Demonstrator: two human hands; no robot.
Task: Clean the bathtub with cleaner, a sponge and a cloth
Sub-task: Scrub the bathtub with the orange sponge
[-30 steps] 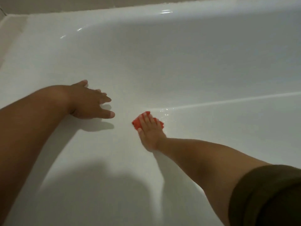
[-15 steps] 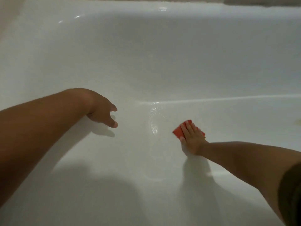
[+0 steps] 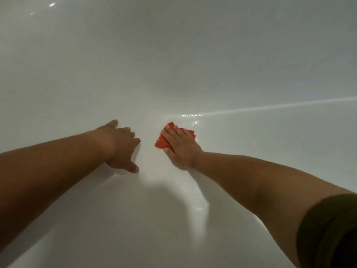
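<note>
My right hand [image 3: 180,149] lies flat on a red pad [image 3: 163,141], fingers straight and close together, palm pressing it against the white bathtub [image 3: 173,64]. I am not curling round it, only pushing down. I cannot tell whether the pad is a sponge or a folded cloth. My fingers cover its right half. Its left edge and two far corners show past them, glossy and wet.

Just left of the pad, with a strip of bare tub between, my left hand [image 3: 121,149] rests open on the surface. Its fingers are spread, the thumb points back toward me, and it holds nothing. It is the only thing near the pad on that side.

Beyond my right fingertips a small wet patch [image 3: 191,116] glistens. From it a pale bright streak [image 3: 280,106] runs off to the right edge. More wet sheen lies beneath my right forearm, next to the shadows both arms throw on the tub toward me. A dark sleeve [image 3: 328,233] covers my right upper arm at the lower right corner.

By count: two hands, one red pad, one tub filling the whole view, one sleeve, and two small light glints [image 3: 52,4] at the top left.
</note>
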